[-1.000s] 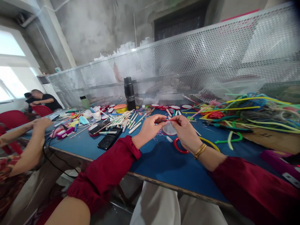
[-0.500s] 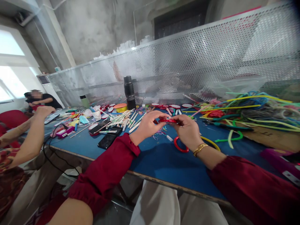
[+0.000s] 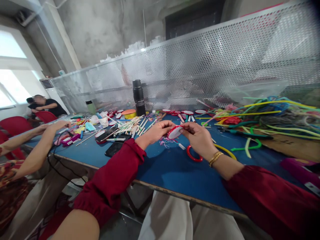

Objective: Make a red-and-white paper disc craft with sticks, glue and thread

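A small red-rimmed white disc, much like a toy drum, is raised above the table between my two hands. My left hand pinches its left edge with thumb and fingers. At the right edge, the fingers of my right hand are closed on the same disc, whose white face is tilted toward me. A red ring lies on the table beneath my right wrist. Near it are a short white piece and some thin tangled pink and purple threads.
On the blue table are a dark phone, many white sticks, a black bottle and a heap of coloured tubes. A perforated metal panel stands behind. A co-worker's arms reach in at left.
The disc has turned from nearly edge-on to showing its white face. My left hand has shifted slightly. The co-worker's hands at left have lowered to the table.
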The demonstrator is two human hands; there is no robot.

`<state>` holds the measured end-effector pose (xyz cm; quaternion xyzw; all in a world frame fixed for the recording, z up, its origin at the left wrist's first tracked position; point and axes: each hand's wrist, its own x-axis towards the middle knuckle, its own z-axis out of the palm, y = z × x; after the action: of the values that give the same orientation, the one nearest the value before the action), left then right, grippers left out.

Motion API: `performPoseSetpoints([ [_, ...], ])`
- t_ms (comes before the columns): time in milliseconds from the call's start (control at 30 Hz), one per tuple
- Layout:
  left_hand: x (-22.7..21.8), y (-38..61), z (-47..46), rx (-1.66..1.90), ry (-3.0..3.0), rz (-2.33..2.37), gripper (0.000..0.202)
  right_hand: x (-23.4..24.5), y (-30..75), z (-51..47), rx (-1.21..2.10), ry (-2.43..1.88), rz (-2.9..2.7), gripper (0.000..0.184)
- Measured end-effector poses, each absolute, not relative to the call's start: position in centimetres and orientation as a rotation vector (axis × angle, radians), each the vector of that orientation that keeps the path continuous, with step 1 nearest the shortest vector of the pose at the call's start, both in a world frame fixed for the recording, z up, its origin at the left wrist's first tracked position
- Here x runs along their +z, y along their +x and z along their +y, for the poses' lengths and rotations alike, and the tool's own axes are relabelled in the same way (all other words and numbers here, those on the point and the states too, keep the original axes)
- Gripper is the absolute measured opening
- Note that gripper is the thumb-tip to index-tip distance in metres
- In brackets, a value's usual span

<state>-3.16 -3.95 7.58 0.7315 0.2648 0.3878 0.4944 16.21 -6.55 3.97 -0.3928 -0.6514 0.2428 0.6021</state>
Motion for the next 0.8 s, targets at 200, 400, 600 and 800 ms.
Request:
performPoseSetpoints([
  [200,7.2,-3.3,-4.3,0.821,1.612,0.618,0.040,3.5,16.2,-6.1,0.660,-0.915,-1.482,0.034],
  [400,7.0,-3.4,-4.1,0.817,1.635,0.646,0.039,3.7,16.0,-6.2,0.750,-0.915,-1.442,0.040],
  [600,6.8,-3.7,-3.3,0.748,1.722,0.652,0.041,3.8,16.0,-6.4,0.785,-0.975,-1.400,0.041],
  [800,7.0,-3.8,-3.7,0.712,1.728,0.699,0.038,3.9,15.9,-6.5,0.831,-0.987,-1.377,0.043],
])
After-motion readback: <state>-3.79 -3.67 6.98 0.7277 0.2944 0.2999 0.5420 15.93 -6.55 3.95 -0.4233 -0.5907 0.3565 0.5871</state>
